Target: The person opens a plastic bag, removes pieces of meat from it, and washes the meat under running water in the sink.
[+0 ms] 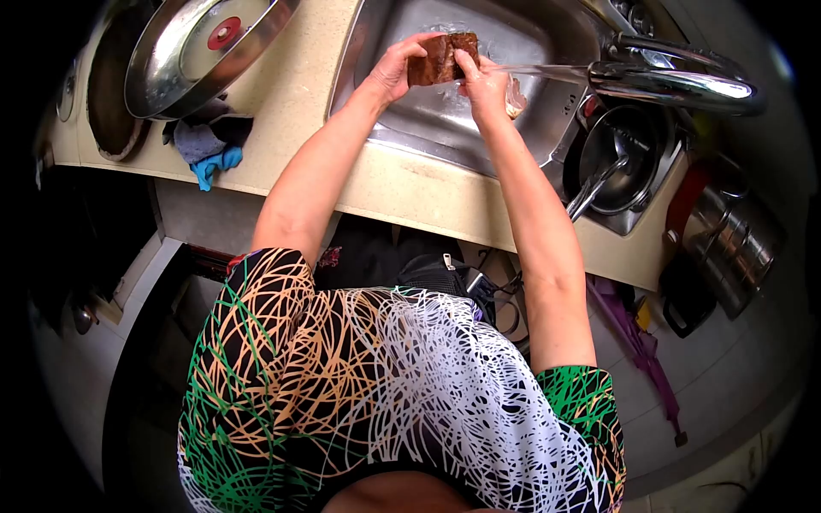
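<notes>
Both hands hold a dark brown, block-shaped piece of meat (438, 61), apparently cured, over the sink (445, 152). My left hand (398, 68) grips its left end with the fingers along the top. At the other end, my right hand (484, 84) has its thumb pressed on the brown face. A stream of water (534, 72) runs from the faucet (667, 87) onto my right hand. Just right of that hand, a pale pinkish piece (516, 98) lies in the sink, partly hidden; it looks like meat too.
A large metal pan (184, 85) stands on the counter (282, 137) at left, with grey and blue cloths (209, 154) beside it. Right of the main sink, a dark pan (617, 158) sits in a smaller basin. A purple umbrella (637, 342) leans below the counter.
</notes>
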`<state>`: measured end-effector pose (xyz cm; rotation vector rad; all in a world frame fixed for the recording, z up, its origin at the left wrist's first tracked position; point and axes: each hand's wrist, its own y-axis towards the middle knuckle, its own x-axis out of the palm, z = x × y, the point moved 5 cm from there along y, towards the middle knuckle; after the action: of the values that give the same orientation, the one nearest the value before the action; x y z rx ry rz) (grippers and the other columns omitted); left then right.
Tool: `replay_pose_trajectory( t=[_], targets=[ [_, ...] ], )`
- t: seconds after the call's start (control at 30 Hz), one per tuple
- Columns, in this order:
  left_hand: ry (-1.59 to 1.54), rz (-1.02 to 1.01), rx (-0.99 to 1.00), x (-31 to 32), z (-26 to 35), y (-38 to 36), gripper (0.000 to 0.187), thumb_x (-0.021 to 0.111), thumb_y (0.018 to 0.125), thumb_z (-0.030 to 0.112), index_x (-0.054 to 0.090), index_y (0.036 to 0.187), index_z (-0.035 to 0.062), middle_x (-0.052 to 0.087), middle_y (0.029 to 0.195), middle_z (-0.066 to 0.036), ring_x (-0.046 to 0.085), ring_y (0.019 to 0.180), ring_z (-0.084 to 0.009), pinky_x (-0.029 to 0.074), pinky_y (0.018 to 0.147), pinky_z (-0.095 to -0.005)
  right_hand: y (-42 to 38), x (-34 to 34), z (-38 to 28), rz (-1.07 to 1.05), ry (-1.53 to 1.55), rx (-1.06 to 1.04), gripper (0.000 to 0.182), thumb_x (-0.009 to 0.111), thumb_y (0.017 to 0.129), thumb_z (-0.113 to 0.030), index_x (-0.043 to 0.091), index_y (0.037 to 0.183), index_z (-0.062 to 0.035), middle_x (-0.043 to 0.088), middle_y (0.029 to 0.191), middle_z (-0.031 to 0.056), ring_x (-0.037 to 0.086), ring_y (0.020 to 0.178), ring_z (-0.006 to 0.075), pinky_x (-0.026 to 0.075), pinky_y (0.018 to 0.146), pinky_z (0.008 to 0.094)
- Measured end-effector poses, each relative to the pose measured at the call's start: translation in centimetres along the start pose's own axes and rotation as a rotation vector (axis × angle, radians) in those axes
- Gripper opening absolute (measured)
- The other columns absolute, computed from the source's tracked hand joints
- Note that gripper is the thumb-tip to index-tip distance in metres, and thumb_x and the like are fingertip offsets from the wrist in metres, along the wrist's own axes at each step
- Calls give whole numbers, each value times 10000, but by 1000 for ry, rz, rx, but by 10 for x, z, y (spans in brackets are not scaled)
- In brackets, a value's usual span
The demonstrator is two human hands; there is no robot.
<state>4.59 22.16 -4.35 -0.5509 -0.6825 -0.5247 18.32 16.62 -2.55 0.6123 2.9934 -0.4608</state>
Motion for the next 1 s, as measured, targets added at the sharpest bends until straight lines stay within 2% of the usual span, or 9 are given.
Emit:
replay_pose_trajectory(
  t=[0.17,0.2,0.3,0.43,0.53,0.67,0.77,0.93,1.0],
  targets=[
    [-24,-26,-30,0,1,-1,467,503,734,121,495,1191,25,552,1136,-118,549,1032,-223,463,912,-395,0,-2,5,-192,307,21,252,665,763,-251,603,740,-7,520,591,17,454,453,109,359,393,241],
    [-54,-16,-59,0,0,-2,466,500,732,118,495,1189,24,551,1135,-122,549,1033,-229,465,909,-402,-2,-1,2,-163,344,49,198,666,746,-187,605,747,1,519,588,19,451,459,106,353,406,226],
    [-49,7,-33,0,-3,2,466,500,730,122,496,1186,27,553,1133,-126,549,1035,-236,477,888,-418,-3,-3,-6,-30,212,134,143,657,724,-120,602,752,9,529,600,29,462,472,107,366,424,226],
    [-52,5,-9,0,1,3,468,502,730,126,495,1188,32,555,1132,-124,550,1038,-233,485,873,-419,3,1,-3,-31,209,93,118,650,716,-85,602,757,14,535,615,33,466,482,105,374,433,227],
    [-71,13,-63,-1,0,-2,469,505,733,131,490,1192,36,558,1131,-121,553,1035,-233,485,872,-405,0,2,3,-149,384,82,137,649,730,-98,612,784,22,540,629,32,465,485,96,373,419,232],
    [-49,31,-42,-4,-3,-1,474,496,735,144,484,1197,36,565,1119,-115,561,1022,-232,489,863,-400,-2,7,4,-80,427,110,144,644,726,-83,624,808,34,547,636,36,462,483,95,370,420,231],
    [-66,47,-41,-5,-4,-1,468,487,738,149,485,1192,36,570,1110,-112,571,1000,-230,498,837,-397,-3,6,0,1,240,139,123,617,755,-48,607,836,44,563,711,36,449,511,85,384,469,225],
    [-71,73,-74,-15,-7,-1,437,469,735,138,503,1160,44,592,1072,-103,594,940,-227,509,794,-386,-6,9,2,-159,354,94,113,617,760,-45,613,841,35,557,692,24,455,511,85,385,476,216],
    [-27,104,-132,-21,-16,-1,346,473,784,211,539,1093,71,624,984,-86,612,878,-197,509,738,-374,-6,8,3,-167,330,106,109,612,761,-37,613,847,30,560,690,21,453,512,82,385,481,211]
  ],
)
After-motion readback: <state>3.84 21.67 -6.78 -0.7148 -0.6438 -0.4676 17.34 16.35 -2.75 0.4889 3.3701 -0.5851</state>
